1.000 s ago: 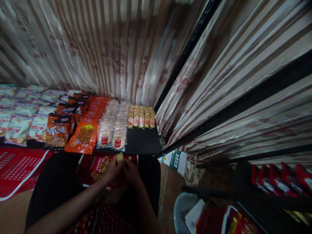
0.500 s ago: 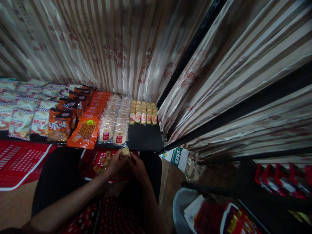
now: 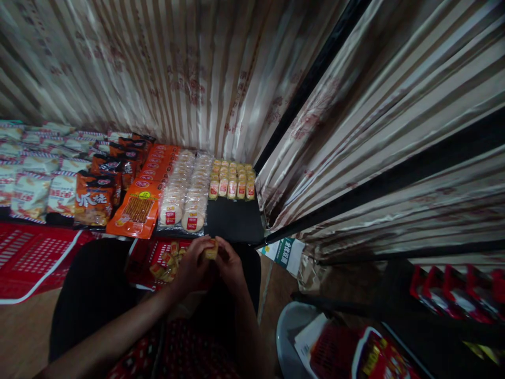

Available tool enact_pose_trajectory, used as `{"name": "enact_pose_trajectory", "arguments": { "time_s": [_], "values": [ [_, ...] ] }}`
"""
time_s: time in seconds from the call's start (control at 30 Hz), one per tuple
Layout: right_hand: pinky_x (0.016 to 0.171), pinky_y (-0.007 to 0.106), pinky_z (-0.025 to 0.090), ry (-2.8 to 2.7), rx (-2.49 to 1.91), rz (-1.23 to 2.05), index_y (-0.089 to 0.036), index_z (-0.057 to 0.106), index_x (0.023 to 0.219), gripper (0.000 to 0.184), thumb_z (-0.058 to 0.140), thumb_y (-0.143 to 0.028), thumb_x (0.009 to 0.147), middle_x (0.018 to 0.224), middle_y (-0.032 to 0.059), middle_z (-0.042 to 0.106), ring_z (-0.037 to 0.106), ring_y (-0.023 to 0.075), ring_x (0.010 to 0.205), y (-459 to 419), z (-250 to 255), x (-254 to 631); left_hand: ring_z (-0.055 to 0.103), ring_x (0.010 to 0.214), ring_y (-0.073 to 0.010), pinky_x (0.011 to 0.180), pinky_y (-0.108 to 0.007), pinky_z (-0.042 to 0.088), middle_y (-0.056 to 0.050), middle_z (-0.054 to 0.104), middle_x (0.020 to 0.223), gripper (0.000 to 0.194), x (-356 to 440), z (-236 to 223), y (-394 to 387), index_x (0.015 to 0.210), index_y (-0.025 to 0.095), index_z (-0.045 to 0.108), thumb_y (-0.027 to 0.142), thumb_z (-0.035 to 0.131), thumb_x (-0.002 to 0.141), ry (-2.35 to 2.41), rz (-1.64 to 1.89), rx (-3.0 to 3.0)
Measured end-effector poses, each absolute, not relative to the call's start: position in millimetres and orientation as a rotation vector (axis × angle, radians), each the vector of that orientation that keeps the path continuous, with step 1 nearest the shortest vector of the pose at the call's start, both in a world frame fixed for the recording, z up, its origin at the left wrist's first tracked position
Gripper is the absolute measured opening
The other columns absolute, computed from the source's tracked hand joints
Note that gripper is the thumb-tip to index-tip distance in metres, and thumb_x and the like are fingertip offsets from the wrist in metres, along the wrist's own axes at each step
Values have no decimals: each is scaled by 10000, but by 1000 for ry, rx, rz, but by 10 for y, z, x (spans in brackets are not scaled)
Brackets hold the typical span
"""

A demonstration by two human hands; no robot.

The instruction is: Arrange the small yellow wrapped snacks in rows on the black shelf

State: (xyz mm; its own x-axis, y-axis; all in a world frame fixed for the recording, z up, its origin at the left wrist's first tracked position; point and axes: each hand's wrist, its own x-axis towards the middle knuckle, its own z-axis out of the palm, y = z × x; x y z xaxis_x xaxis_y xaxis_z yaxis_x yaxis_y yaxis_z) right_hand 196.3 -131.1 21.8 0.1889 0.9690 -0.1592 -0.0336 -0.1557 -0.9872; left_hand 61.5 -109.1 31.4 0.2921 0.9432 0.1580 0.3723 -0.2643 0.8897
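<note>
A small yellow wrapped snack [image 3: 212, 251] is held between my two hands above the red basket. My left hand [image 3: 194, 262] grips it from the left with bent fingers. On its other side, the fingers of my right hand [image 3: 229, 265] are closed against it. More of these wrapped snacks [image 3: 169, 263] lie loose in the red basket [image 3: 139, 258] at my lap. On the black shelf [image 3: 233, 223], several matching yellow packs [image 3: 232, 181] stand in tidy rows at the right end. Shadow hides some of the fingertips.
Left of the yellow packs stand clear packs of round crackers [image 3: 192, 218], orange stick packs [image 3: 138, 210], orange-black bags [image 3: 94, 200] and white bags [image 3: 29, 195]. Another red basket [image 3: 35, 258] is at left. A pleated curtain [image 3: 177, 68] and black post [image 3: 307, 87] rise behind. A grey tub [image 3: 284, 331] stands right.
The snack in my hands has turned and shifted slightly right and down. My right hand has come up around its right side. More of the loose snacks in the basket show.
</note>
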Motion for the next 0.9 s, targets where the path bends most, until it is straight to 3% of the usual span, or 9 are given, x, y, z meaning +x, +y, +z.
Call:
{"name": "enact_pose_trajectory", "arguments": {
  "time_s": [0.13, 0.27, 0.47, 0.67, 0.9],
  "values": [
    [951, 441, 434, -860, -1221, 1337, -384, 617, 1055, 352, 657, -283, 720, 1136, 33, 640, 592, 237, 1071, -1294, 326, 1932, 490, 1126, -213, 988, -392, 409, -99, 524, 1156, 240, 596, 307, -1122, 982, 195, 612, 277, 436, 840, 1221, 991, 1890],
    [935, 453, 437, -797, -1215, 1308, -362, 647, 1008, 287, 646, -328, 723, 1083, 41, 659, 599, 252, 1044, -1279, 361, 1923, 467, 1150, -221, 990, -400, 412, -95, 505, 1152, 246, 578, 264, -1141, 1004, 206, 622, 279, 441, 854, 1199, 1014, 1995],
    [744, 294, 509, -601, -1155, 1338, -222, 624, 1014, 329, 641, -399, 737, 977, 24, 674, 634, 175, 846, -1265, 381, 1896, 431, 1200, -228, 1021, -406, 384, -103, 493, 1194, 285, 590, 217, -1120, 1041, 197, 628, 276, 418, 865, 1192, 998, 2044],
    [629, 195, 460, -621, -1127, 1215, -210, 559, 852, 233, 673, -367, 723, 756, -39, 612, 573, 93, 678, -1218, 388, 1898, 423, 1222, -225, 1037, -403, 367, -106, 511, 1233, 333, 578, 264, -1084, 1070, 184, 620, 262, 384, 848, 1083, 916, 2087],
    [643, 238, 472, -504, -1173, 1209, -235, 492, 1126, 492, 682, -358, 689, 864, -9, 633, 599, 122, 701, -1223, 404, 1938, 492, 1144, -189, 1010, -359, 395, -84, 507, 1260, 374, 610, 339, -996, 1014, 186, 638, 154, 367, 759, 1052, 900, 1951]
  ]
}}
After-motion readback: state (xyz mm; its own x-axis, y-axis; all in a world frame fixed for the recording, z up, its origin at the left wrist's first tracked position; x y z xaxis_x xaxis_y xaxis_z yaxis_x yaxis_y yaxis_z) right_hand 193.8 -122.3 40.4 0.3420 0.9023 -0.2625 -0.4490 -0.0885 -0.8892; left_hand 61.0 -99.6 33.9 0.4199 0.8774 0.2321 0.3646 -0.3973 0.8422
